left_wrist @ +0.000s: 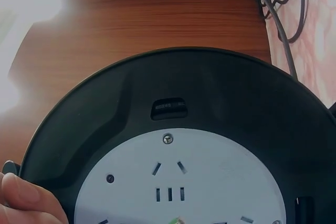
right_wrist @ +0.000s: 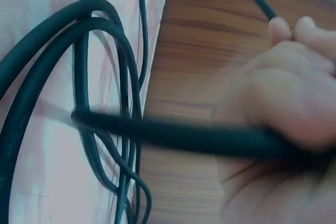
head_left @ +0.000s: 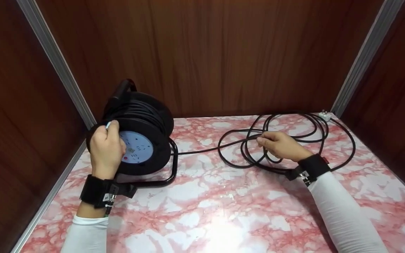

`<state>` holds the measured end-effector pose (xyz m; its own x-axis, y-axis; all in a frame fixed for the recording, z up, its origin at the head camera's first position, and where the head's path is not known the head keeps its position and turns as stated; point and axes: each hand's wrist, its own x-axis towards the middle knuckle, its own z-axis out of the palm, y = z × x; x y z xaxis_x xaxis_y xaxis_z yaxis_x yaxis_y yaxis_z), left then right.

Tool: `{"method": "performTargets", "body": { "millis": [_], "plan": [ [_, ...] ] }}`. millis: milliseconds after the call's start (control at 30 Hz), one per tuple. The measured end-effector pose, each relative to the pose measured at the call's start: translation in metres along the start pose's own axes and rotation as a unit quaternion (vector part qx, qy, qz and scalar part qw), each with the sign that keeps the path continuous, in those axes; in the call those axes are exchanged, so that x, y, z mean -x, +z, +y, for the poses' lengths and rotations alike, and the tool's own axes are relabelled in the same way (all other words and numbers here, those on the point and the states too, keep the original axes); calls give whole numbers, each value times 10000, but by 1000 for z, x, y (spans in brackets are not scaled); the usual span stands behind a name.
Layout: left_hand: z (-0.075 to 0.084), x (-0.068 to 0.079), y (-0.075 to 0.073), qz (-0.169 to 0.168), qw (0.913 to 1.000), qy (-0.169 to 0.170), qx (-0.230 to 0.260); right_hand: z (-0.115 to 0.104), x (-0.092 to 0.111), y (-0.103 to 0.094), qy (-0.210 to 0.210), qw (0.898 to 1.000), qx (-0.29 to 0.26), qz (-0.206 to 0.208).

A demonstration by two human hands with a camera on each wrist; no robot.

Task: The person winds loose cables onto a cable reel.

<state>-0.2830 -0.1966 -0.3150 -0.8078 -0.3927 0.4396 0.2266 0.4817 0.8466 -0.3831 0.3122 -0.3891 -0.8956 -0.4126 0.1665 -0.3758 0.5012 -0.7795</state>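
A black cable reel (head_left: 146, 130) stands at the left on a tubular frame, its pale blue socket panel (head_left: 137, 147) facing me. My left hand (head_left: 105, 149) is curled at the left side of the reel's face, gripping a small handle mostly hidden by the fingers. In the left wrist view its fingers (left_wrist: 29, 200) show at the disc's rim. Black cable (head_left: 199, 151) runs from the reel to my right hand (head_left: 281, 144), which pinches it above the loose coils. The right wrist view shows the cable (right_wrist: 184, 137) passing through the curled right hand (right_wrist: 283, 93).
Loose cable loops (head_left: 244, 165) spread over the right of the red-and-white marbled table (head_left: 195, 214). A white plug (head_left: 325, 115) lies in the far right corner. Brown wood-grain panels (head_left: 202, 56) enclose the back and both sides.
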Motion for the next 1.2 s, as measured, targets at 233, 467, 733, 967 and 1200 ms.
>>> {"method": "performTargets", "body": {
  "millis": [233,467,733,967,1200],
  "plan": [
    [1,1,1,-44,9999,43,-88,5,-1,-5,-1209,9621,2050,1328],
    [0,2,2,-36,10000,19,-68,18,3,-13,-496,9823,1774,341],
    [-1,4,5,-38,9999,68,65,12,9,-29,-1830,9387,2115,2015],
    [-1,7,5,-56,10000,48,44,22,14,-39,-933,9352,2987,1656],
    [-1,6,4,1,9999,112,-57,24,7,-39,-2092,8645,3446,3003]
  ]
}}
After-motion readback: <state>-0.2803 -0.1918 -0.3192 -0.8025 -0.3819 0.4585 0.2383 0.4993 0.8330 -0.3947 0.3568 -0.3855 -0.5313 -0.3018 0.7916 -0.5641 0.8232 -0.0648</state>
